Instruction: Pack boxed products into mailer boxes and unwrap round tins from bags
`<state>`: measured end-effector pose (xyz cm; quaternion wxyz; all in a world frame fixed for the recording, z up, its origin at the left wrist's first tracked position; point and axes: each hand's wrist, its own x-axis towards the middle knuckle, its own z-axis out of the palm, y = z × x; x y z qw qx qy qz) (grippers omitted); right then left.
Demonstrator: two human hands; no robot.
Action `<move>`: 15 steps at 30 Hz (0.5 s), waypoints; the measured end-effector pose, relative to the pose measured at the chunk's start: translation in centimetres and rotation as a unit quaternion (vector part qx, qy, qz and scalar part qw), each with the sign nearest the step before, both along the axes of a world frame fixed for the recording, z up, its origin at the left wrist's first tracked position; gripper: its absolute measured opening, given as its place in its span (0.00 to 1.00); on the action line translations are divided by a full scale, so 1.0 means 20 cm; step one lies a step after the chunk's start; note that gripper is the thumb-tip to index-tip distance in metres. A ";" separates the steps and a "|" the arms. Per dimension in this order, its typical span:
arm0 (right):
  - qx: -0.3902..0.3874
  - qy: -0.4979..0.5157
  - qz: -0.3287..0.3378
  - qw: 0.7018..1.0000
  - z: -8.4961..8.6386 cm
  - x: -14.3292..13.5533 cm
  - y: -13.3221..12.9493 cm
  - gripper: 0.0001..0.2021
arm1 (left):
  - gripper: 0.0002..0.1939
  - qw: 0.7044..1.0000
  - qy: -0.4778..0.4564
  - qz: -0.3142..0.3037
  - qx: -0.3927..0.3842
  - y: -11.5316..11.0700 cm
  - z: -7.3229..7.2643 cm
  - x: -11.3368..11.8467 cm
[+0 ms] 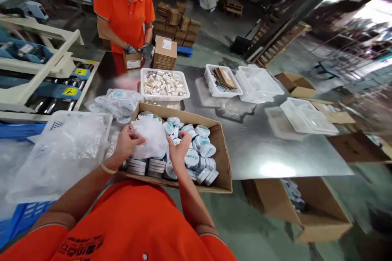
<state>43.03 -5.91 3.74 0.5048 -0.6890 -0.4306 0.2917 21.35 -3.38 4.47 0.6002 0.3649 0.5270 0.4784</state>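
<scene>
In front of me a cardboard box (pixel 225 159) holds many round white discs with printed lids (pixel 192 158), some stacked on edge and some lying flat. My left hand (pixel 127 143) pinches the edge of a clear plastic bag (pixel 151 136) that lies over the discs on the box's left side. Over the middle of the same box is my right hand (pixel 179 149), thumb and forefinger spread apart above the discs. No object shows between those fingers; whether they touch a disc is hard to see.
To the left stands a white basket (pixel 108 120) of clear plastic bags. Bagged discs (pixel 118 100) lie behind it. A white basket (pixel 186 89) of small white-and-gold pieces sits on the metal table (pixel 254 142). Across it, a gloved co-worker (pixel 125 12) handles a small carton (pixel 133 62).
</scene>
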 end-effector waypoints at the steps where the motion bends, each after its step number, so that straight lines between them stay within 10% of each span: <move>1: 0.012 0.002 0.022 1.000 0.00 -0.02 -0.03 0.22 | 0.34 0.999 0.034 -0.011 0.026 0.00 0.01 0.04; 4: 0.008 0.128 0.140 0.982 -0.01 -0.12 -0.11 0.20 | 0.29 0.986 0.120 -0.087 0.082 -0.03 0.03 0.16; 9: -0.020 0.186 0.114 0.976 -0.05 -0.03 -0.12 0.22 | 0.18 0.972 0.048 -0.203 0.110 0.00 0.02 0.13; 12: -0.166 -0.014 0.173 0.971 -0.02 0.23 -0.08 0.15 | 0.13 0.939 0.104 -0.255 0.204 0.08 0.03 0.04; 15: -0.325 -0.301 0.160 0.882 0.00 0.42 0.01 0.12 | 0.11 0.854 0.312 -0.315 0.272 0.12 0.08 -0.01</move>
